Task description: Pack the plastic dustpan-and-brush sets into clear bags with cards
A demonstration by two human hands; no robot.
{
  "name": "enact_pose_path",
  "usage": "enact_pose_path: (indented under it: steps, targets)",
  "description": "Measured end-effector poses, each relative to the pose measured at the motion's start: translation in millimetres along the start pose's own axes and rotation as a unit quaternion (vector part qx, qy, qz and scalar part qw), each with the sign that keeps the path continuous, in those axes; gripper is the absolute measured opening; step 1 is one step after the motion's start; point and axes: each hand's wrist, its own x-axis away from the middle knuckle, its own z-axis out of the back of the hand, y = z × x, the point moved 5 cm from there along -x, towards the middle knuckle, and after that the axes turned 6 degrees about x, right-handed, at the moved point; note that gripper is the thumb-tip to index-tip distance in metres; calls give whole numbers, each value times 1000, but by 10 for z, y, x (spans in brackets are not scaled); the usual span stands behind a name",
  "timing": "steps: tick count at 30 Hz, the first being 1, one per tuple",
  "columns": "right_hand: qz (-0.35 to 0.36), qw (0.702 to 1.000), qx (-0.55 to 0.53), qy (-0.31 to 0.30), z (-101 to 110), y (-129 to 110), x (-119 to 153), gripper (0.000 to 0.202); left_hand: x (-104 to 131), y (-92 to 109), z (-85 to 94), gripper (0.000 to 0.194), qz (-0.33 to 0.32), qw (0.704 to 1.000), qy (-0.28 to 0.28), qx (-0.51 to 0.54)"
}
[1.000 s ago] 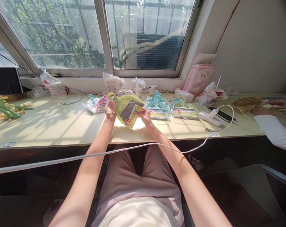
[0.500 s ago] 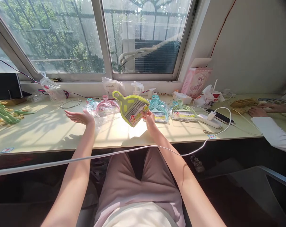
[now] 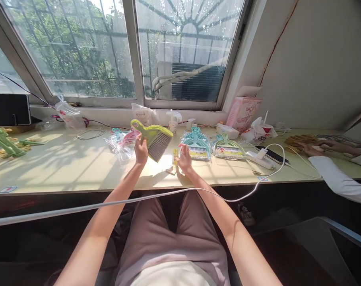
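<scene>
A yellow-green dustpan and brush set (image 3: 152, 130) is tilted above the table, its grey bristles facing right and down. My left hand (image 3: 141, 151) is closed around its left side, just below the looped handle. To the right, my right hand (image 3: 185, 159) pinches a yellow printed label card (image 3: 175, 155), now apart from the set and seen nearly edge-on. Behind my left hand lie pink and blue dustpan sets in clear wrap (image 3: 125, 139). Blue dustpan sets (image 3: 195, 140) with yellow labels are just beyond my right hand, and a green set (image 3: 226, 145) lies beside them.
A white cable (image 3: 109, 204) hangs across in front of my forearms. On the right are a power strip (image 3: 259, 159), a phone (image 3: 276, 155) and another person's sleeved arm (image 3: 332, 174). A pink box (image 3: 243, 113) stands by the window; a green jointed model (image 3: 3, 139) is far left.
My left hand was open and empty; it has come right and taken hold of the dustpan set. The label card has come off the set with my right hand.
</scene>
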Motion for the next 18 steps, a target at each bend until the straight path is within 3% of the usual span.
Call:
enact_pose_path:
  steps: [2, 4, 7, 9, 13, 18]
  targets:
    - [66, 991, 107, -35, -51, -85, 63, 27, -52, 46, 133, 24, -25, 998, 48, -39]
    - [117, 978, 161, -56, -84, -167, 107, 21, -69, 115, 221, 32, -47, 995, 64, -68]
    - [154, 978, 141, 0, -36, -326, 107, 23, -2, 231, 256, 47, -82, 989, 50, -108]
    - [175, 980, 81, 45, -4, -476, 87, 26, 116, 301, 182, 54, -111, 984, 9, -136]
    - [215, 972, -42, 88, -12, -772, 38, 40, 474, 415, -151, 60, -169, 966, -118, -157]
    - [163, 972, -77, 148, 122, -738, -76, 25, 695, 504, -401, 62, -177, 954, -194, -144]
